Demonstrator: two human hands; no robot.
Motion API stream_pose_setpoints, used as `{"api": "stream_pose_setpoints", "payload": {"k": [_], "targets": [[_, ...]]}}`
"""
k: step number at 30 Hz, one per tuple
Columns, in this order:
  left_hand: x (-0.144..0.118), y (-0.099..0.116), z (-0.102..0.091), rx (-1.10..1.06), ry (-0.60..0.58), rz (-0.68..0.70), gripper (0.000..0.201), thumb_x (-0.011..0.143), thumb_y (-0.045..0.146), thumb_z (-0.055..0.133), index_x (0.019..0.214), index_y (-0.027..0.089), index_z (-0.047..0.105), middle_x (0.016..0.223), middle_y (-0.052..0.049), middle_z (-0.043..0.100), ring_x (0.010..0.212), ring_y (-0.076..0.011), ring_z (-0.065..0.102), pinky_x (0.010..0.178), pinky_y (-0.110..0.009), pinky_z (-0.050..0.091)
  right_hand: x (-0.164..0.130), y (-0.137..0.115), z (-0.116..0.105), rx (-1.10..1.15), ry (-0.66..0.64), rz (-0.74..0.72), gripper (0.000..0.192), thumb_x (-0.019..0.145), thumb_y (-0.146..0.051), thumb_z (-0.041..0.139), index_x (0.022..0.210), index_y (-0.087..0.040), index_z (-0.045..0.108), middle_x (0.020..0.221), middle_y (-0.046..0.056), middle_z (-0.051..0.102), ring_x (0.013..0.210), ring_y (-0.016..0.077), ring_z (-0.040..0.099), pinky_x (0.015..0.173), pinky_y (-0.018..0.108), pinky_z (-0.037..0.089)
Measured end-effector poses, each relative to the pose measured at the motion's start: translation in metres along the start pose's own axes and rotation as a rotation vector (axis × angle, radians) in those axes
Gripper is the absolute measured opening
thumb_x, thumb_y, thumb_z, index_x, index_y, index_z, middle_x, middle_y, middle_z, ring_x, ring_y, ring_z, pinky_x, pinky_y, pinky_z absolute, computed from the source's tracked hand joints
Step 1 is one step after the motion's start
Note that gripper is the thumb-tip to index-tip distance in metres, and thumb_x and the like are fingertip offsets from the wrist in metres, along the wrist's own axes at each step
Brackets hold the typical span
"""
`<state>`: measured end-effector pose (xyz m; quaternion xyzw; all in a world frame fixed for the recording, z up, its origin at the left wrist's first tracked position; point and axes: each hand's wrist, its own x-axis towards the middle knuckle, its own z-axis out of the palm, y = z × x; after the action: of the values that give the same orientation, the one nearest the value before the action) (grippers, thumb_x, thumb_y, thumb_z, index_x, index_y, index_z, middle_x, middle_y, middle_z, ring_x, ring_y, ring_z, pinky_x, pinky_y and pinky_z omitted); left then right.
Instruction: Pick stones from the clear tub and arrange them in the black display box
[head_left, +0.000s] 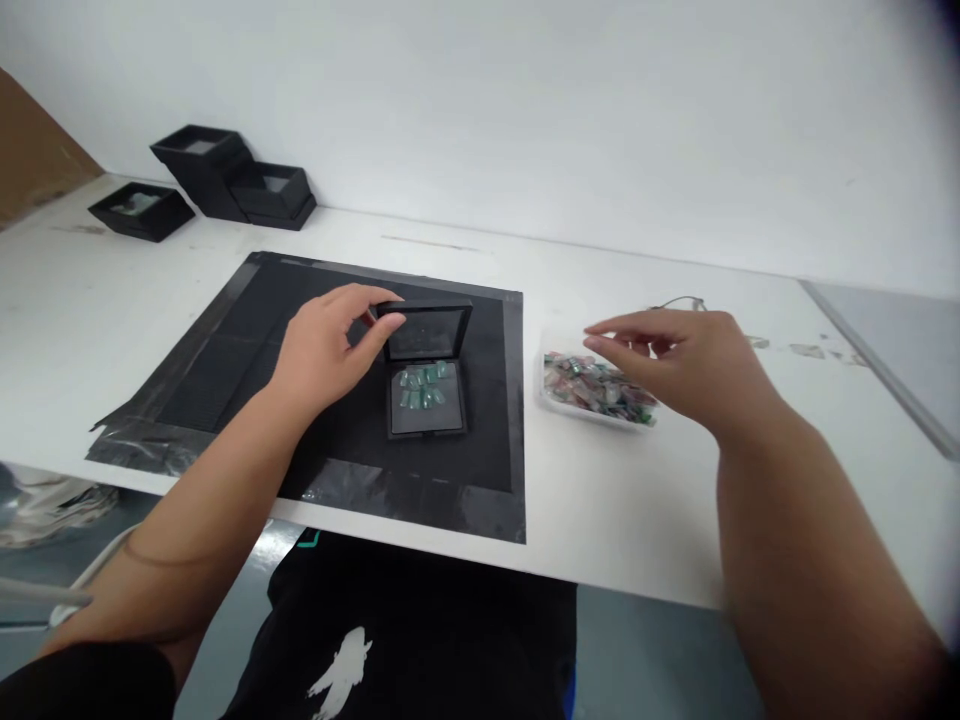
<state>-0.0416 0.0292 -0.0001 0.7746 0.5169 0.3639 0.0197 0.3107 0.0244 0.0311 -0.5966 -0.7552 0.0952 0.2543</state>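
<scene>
A small black hinged box (426, 414) sits on a black mat (247, 350), its lid (427, 332) tilted up. Several pale green pieces (425, 386) lie inside it. My left hand (330, 345) grips the left edge of the lid between thumb and fingers. To the right, a clear shallow tray (544, 385) holds a heap of green and pink pieces (592, 385). My right hand (682, 365) hovers just above that heap, fingers apart and pointing left, holding nothing.
Three more black boxes (217, 180) stand stacked and side by side at the far left of the white table (637, 500). A brown board (30, 150) leans at the far left. A grey panel (892, 340) lies at the right edge.
</scene>
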Motion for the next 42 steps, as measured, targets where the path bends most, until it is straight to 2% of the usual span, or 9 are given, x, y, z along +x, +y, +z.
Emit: {"api": "stream_pose_setpoints", "payload": {"k": [3, 6, 8, 15, 21, 27, 30, 34, 42], "targets": [[-0.001, 0.001, 0.001, -0.035, 0.027, -0.017, 0.037, 0.096, 0.044, 0.051, 0.126, 0.024, 0.06, 0.111, -0.004, 0.069, 0.092, -0.0161, 0.065, 0.087, -0.031, 0.051, 0.009, 0.001, 0.01, -0.066, -0.166, 0.059, 0.022, 0.08, -0.05, 0.069, 0.083, -0.03, 0.08, 0.069, 0.0, 0.071, 0.059, 0.0169, 0.056, 0.053, 0.031, 0.04], [-0.003, 0.005, 0.003, -0.076, 0.088, 0.004, 0.04, 0.098, 0.04, 0.046, 0.135, 0.025, 0.052, 0.119, -0.006, 0.066, 0.099, -0.0171, 0.063, 0.093, -0.034, 0.05, 0.009, -0.004, 0.026, -0.151, -0.28, 0.117, 0.028, 0.083, -0.046, 0.065, 0.101, -0.03, 0.078, 0.065, -0.001, 0.07, 0.06, 0.0181, 0.059, 0.054, 0.031, 0.041], [-0.005, 0.007, 0.005, -0.078, 0.113, 0.022, 0.039, 0.098, 0.039, 0.046, 0.135, 0.026, 0.052, 0.122, -0.006, 0.064, 0.102, -0.0179, 0.063, 0.094, -0.035, 0.05, 0.008, -0.005, 0.033, -0.208, -0.316, 0.117, 0.03, 0.085, -0.043, 0.061, 0.106, -0.029, 0.077, 0.064, -0.001, 0.069, 0.06, 0.0187, 0.059, 0.054, 0.031, 0.04], [-0.006, 0.015, 0.003, -0.087, 0.13, 0.087, 0.039, 0.094, 0.035, 0.052, 0.131, 0.021, 0.056, 0.124, -0.009, 0.063, 0.105, -0.0196, 0.062, 0.091, -0.037, 0.051, 0.007, -0.002, 0.037, -0.165, -0.337, 0.134, 0.02, 0.084, -0.035, 0.059, 0.09, -0.027, 0.076, 0.062, -0.001, 0.066, 0.058, 0.0171, 0.058, 0.054, 0.03, 0.04], [-0.008, 0.022, -0.002, -0.129, 0.186, 0.141, 0.036, 0.093, 0.032, 0.054, 0.126, 0.019, 0.059, 0.124, -0.009, 0.062, 0.112, -0.0214, 0.06, 0.097, -0.041, 0.051, 0.001, 0.001, 0.029, 0.024, -0.273, 0.155, 0.013, 0.08, -0.038, 0.067, 0.082, -0.026, 0.072, 0.059, -0.002, 0.063, 0.053, 0.0144, 0.055, 0.051, 0.027, 0.04], [-0.01, 0.029, -0.004, -0.169, 0.173, 0.127, 0.03, 0.094, 0.033, 0.055, 0.123, 0.025, 0.06, 0.126, -0.007, 0.062, 0.12, -0.0222, 0.056, 0.105, -0.047, 0.049, -0.002, 0.009, 0.021, 0.304, -0.169, 0.13, 0.025, 0.074, -0.045, 0.078, 0.075, -0.022, 0.067, 0.063, 0.0, 0.062, 0.055, 0.0128, 0.053, 0.049, 0.026, 0.043], [-0.011, 0.031, -0.003, -0.175, 0.177, 0.126, 0.029, 0.095, 0.033, 0.053, 0.122, 0.025, 0.06, 0.125, -0.006, 0.063, 0.119, -0.0224, 0.057, 0.105, -0.049, 0.049, -0.001, 0.009, 0.018, 0.501, -0.187, 0.107, 0.028, 0.076, -0.044, 0.078, 0.072, -0.021, 0.061, 0.062, -0.002, 0.06, 0.053, 0.0107, 0.053, 0.048, 0.024, 0.044], [-0.011, 0.031, -0.003, -0.187, 0.184, 0.148, 0.029, 0.094, 0.034, 0.053, 0.121, 0.026, 0.06, 0.124, -0.005, 0.064, 0.117, -0.0221, 0.058, 0.105, -0.048, 0.05, 0.0, 0.008, 0.018, 0.717, -0.251, 0.112, 0.026, 0.082, -0.041, 0.073, 0.079, -0.022, 0.057, 0.058, -0.005, 0.054, 0.046, 0.008, 0.046, 0.038, 0.021, 0.037], [-0.013, 0.034, -0.004, -0.19, 0.194, 0.155, 0.027, 0.096, 0.034, 0.05, 0.119, 0.024, 0.06, 0.123, -0.005, 0.065, 0.118, -0.0206, 0.059, 0.108, -0.047, 0.047, -0.002, 0.01, 0.017, 0.941, -0.337, 0.093, 0.025, 0.089, -0.044, 0.065, 0.095, -0.024, 0.053, 0.062, -0.005, 0.056, 0.047, 0.0096, 0.047, 0.037, 0.022, 0.037]]}}
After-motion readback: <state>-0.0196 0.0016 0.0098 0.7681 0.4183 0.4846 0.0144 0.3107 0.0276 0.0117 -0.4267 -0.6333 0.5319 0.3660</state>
